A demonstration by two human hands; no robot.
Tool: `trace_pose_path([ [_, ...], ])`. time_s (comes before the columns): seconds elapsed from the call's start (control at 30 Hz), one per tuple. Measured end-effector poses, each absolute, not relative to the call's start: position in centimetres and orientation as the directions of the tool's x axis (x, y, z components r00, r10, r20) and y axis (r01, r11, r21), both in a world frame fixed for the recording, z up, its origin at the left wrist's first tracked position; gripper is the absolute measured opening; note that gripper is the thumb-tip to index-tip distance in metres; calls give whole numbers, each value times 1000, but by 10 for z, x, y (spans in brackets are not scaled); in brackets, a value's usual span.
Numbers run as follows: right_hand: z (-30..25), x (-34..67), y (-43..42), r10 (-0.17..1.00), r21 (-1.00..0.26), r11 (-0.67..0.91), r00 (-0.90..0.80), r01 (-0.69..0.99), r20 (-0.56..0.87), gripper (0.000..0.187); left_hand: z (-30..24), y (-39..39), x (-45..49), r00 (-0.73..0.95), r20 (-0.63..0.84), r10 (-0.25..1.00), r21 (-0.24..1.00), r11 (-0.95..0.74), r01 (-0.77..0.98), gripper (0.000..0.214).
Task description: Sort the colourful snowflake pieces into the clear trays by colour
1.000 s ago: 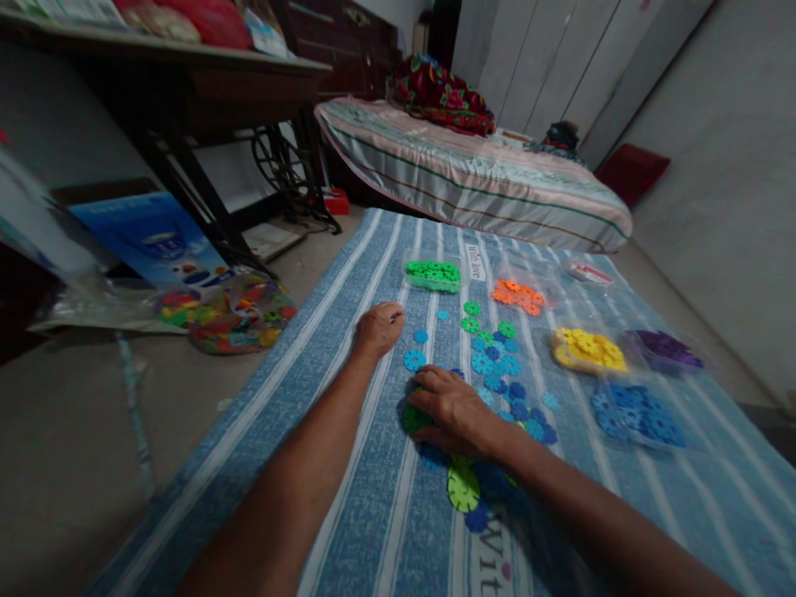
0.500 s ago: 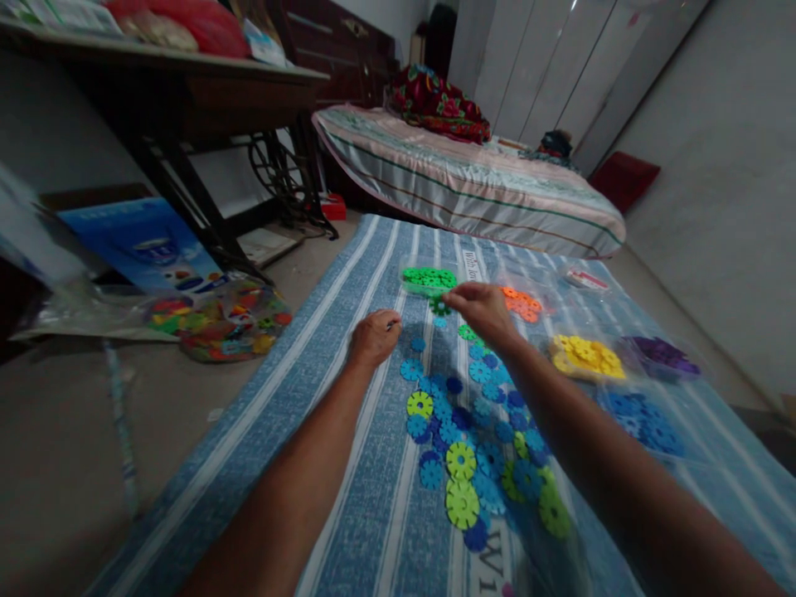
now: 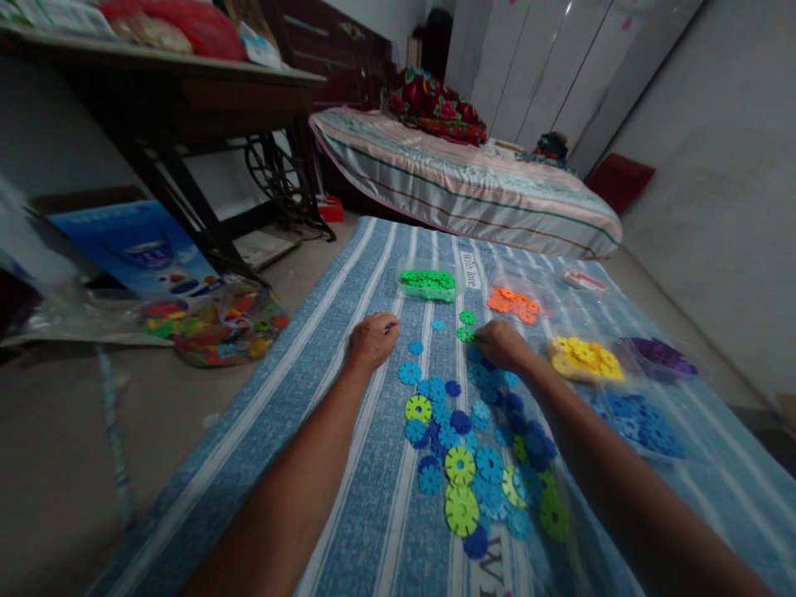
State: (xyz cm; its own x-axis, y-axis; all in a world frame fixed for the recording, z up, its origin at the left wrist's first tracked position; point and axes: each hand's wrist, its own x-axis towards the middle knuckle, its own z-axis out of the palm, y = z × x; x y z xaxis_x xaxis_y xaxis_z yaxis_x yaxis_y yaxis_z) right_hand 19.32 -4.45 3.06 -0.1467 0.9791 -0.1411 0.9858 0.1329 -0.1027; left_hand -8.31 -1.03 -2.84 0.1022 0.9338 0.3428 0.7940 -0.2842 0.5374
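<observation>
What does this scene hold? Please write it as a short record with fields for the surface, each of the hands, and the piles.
surface: blue striped mat on the floor
left: left hand curled in a fist, resting on the mat
right: right hand, fingertips at a green disc; grip unclear
loose pieces: mixed blue and green discs scattered between the forearms
sorted piles: green pile, orange pile, yellow pile, purple pile, blue pile
off the mat: bag of mixed pieces
</observation>
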Motion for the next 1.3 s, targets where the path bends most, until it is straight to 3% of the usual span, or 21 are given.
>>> trace_pose_path([
  [0.27,29,203,-52,966,-157,177,-202,972,-162,27,-26,-12,-84,105,354,929,530,-292,796,22],
  [0.7,54,202,-42,987,-295,84,-119,952,-105,13,-27,-11,-84,99,352,931,528,-284,800,23],
  [0.8,67,188,-17,991,-357,95,-123,929,-58,14,-27,-11,-85,101,351,931,525,-285,802,23],
  [0.93,84,169,14,983,-547,97,5,831,181,37,-27,-11,-86,99,358,928,528,-289,799,22],
  [1.0,84,164,18,978,-507,82,30,858,208,43,-27,-11,-86,105,361,927,530,-297,794,22],
  [1.2,45,166,-13,998,-232,10,-23,973,-52,23,-27,-12,-86,104,354,930,544,-295,785,21],
  [1.3,29,169,-27,995,-151,-11,-5,988,-103,29,-27,-12,-86,95,346,933,546,-283,788,21],
])
